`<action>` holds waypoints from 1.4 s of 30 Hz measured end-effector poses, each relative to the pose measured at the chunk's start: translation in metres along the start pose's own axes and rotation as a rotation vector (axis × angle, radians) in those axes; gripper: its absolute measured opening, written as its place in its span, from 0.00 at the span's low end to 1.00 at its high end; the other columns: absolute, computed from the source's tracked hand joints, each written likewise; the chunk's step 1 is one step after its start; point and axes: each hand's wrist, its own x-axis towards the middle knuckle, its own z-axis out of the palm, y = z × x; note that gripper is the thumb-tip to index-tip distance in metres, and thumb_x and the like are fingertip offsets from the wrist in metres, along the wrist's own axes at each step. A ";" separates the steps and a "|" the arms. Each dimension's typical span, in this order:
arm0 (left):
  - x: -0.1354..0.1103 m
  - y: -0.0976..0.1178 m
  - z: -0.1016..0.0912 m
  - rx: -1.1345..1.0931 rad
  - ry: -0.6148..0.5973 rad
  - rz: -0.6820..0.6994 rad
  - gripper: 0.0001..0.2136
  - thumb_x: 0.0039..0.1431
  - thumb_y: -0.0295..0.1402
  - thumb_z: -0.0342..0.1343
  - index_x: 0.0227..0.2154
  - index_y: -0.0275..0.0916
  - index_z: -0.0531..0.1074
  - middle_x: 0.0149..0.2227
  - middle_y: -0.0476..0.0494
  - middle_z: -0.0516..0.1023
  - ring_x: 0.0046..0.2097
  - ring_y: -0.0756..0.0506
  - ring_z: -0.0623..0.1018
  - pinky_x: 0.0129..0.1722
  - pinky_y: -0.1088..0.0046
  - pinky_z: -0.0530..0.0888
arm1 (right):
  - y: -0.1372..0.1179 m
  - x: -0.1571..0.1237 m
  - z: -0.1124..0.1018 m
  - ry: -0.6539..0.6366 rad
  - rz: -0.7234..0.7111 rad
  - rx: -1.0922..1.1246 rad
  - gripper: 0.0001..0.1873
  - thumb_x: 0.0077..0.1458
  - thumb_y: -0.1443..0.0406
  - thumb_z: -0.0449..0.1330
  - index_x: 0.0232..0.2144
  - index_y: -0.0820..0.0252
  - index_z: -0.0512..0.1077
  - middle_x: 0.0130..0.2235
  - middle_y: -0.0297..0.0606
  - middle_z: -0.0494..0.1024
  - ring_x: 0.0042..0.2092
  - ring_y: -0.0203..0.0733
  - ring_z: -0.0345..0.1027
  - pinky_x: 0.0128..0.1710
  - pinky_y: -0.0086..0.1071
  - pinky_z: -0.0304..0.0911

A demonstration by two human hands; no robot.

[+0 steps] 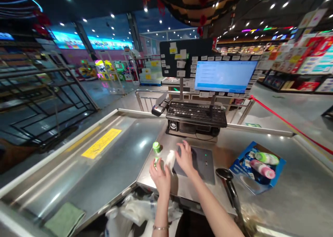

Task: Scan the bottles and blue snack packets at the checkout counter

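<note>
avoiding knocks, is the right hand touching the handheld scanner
Apart: the head view shows the dark scan plate between the right hand and the black handheld scanner.

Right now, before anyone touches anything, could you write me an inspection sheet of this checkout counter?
surface: stainless steel counter with a dark scan plate
job's things: green-capped bottle, white item
clutter: blue box holding pink and green bottles; green cloth; white plastic bags
hands: left hand and right hand beside the white item; grip unclear
cables: thin black cable under the keyboard
surroundings: monitor, red rope barrier, stocked shelves
</note>
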 end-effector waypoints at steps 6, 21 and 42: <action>0.009 -0.056 0.018 -0.025 -0.107 -0.190 0.31 0.54 0.34 0.52 0.60 0.33 0.49 0.58 0.28 0.59 0.60 0.35 0.61 0.56 0.53 0.63 | -0.034 0.040 0.103 -0.245 -0.098 0.042 0.29 0.49 0.70 0.57 0.54 0.46 0.62 0.63 0.41 0.54 0.59 0.54 0.53 0.52 0.46 0.56; 0.009 -0.079 0.020 -0.136 -0.244 -0.343 0.23 0.52 0.40 0.54 0.51 0.39 0.63 0.48 0.36 0.73 0.51 0.38 0.73 0.49 0.59 0.69 | 0.006 0.019 0.092 -0.130 0.011 0.172 0.18 0.45 0.69 0.59 0.41 0.51 0.66 0.41 0.33 0.73 0.41 0.42 0.69 0.40 0.33 0.62; -0.063 0.277 0.121 -0.591 -0.758 0.381 0.25 0.51 0.38 0.58 0.52 0.43 0.62 0.51 0.41 0.70 0.54 0.41 0.69 0.55 0.61 0.65 | 0.201 -0.030 -0.294 0.735 0.373 -0.187 0.22 0.53 0.55 0.52 0.48 0.60 0.64 0.47 0.44 0.71 0.47 0.45 0.65 0.45 0.38 0.60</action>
